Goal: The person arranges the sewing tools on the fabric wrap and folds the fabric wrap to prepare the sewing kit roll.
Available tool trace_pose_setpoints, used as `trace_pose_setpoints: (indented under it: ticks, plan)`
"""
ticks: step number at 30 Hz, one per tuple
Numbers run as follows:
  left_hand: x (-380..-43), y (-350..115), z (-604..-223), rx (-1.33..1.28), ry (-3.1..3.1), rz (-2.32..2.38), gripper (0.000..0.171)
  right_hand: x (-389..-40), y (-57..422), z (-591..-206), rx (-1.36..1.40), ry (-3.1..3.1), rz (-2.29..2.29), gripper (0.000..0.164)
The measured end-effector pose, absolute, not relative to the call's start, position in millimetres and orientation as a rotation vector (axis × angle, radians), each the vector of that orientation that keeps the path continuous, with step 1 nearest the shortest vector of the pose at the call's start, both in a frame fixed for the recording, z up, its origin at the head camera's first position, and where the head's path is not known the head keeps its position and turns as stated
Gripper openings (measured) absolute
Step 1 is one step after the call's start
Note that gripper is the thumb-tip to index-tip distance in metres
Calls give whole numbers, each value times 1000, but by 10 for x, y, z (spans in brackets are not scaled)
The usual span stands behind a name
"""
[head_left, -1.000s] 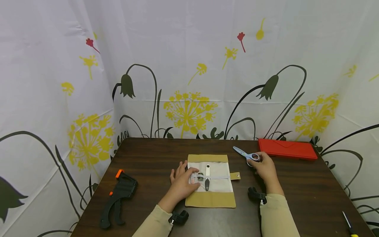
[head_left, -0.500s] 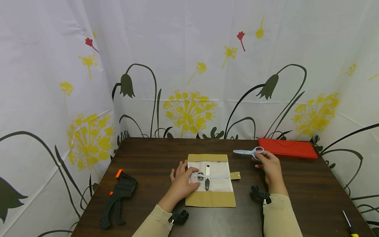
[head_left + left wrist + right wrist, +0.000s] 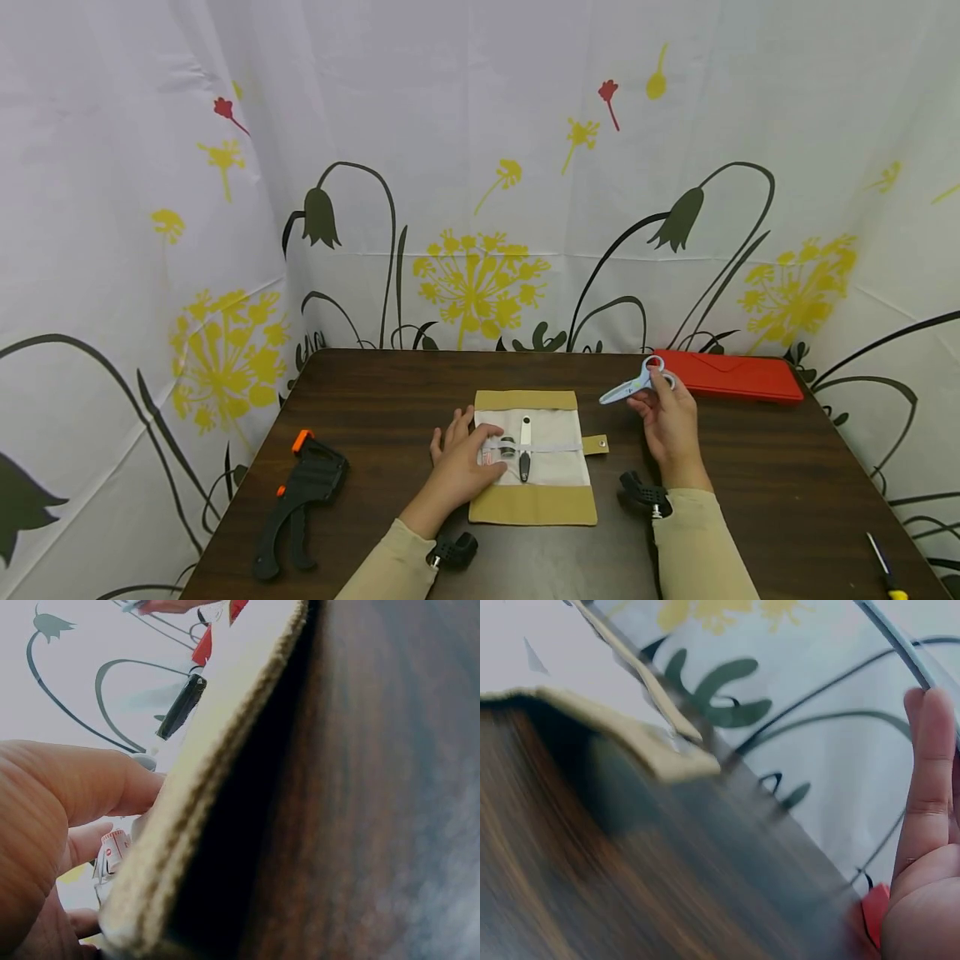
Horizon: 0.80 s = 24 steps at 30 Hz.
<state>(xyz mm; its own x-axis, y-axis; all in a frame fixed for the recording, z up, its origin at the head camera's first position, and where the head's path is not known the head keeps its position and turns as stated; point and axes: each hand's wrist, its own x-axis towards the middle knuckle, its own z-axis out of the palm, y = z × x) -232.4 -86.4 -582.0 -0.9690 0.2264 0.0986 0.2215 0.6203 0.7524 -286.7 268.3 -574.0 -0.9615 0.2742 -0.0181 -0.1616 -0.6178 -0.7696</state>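
My right hand [image 3: 670, 429] holds a pair of light blue scissors [image 3: 628, 389] by the handles, above the table. In the right wrist view its fingertips [image 3: 935, 712] meet the scissors, which are partly cut off by the frame. An unfolded tan and white fabric pouch [image 3: 532, 506] lies in the middle. My left hand [image 3: 459, 467] rests on its left side, fingers spread. Under the pouch's strap sit a slim white tool with a dark end [image 3: 526, 433] and a small round dark item [image 3: 507, 447]. A white tape with red markings [image 3: 114, 847] shows beside the left fingers.
A red flat case [image 3: 727, 377] lies at the back right, just behind the right hand. A black clamp with orange pads [image 3: 318, 475] is on the left. A thin tool with a yellow end [image 3: 883, 567] lies near the right edge. A patterned curtain [image 3: 480, 167] stands behind the table.
The scissors have been lifted from the table and turned, blades now pointing left and slightly down. My right hand has rotated with them; the left hand stays put.
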Motion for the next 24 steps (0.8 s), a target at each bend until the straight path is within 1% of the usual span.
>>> trace_pose_setpoints:
  ticks: [2, 6, 7, 11, 14, 19, 24]
  plan:
    - [-2347, -878, -5882, 403, 2843, 1301, 42, -2882, 2609, -5740, -214, -1247, 2601, 16]
    - [-2342, -876, -5871, 394, 2839, 1297, 42, -2904, 2445, -5762, -205, -1355, 2614, 33]
    - [-2348, -882, -5902, 407, 2847, 1289, 42, -2907, 2404, -5768, -180, -1385, 2623, 36]
    - [-2323, -869, -5833, 394, 2830, 1286, 43, -2903, 2253, -5798, -24, -1497, 2621, 50]
    - [-2324, -871, -5801, 378, 2818, 1270, 45, -2890, 2140, -5818, 62, -1556, 2580, 56]
    - [-2336, -878, -5791, 334, 2810, 1204, 56, -2872, 1963, -5853, 65, -1710, 2545, 62]
    - [-2357, -882, -5811, 342, 2813, 1212, 70, -2870, 1879, -5881, -1, -1911, 2451, 59]
